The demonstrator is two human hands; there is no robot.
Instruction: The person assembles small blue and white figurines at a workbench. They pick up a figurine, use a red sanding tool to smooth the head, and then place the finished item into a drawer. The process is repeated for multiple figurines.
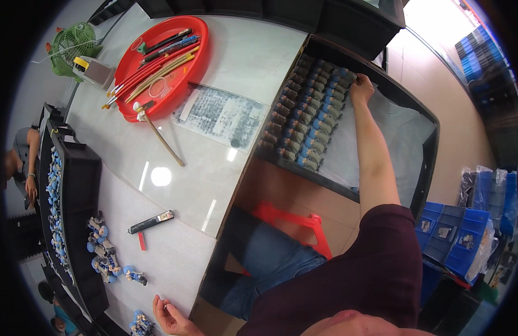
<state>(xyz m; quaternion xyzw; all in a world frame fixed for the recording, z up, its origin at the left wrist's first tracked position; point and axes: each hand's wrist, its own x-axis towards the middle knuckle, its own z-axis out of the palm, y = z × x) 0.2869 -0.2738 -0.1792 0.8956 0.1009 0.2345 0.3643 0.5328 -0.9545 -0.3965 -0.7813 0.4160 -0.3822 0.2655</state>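
Head view: touching figurines [326, 115] inside black tray [430, 151] with right hand [362, 89], cannot tell whether gripping; holding left hand [169, 318] half-open, left of tray. Best handle lightly, keeping rows even.

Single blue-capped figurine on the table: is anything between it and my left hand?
Nothing visible stands between your left hand and the single figurine; only white tabletop shows in the gap. The small figurine cluster at the picture's lower edge sits left of the hand, beside that path.
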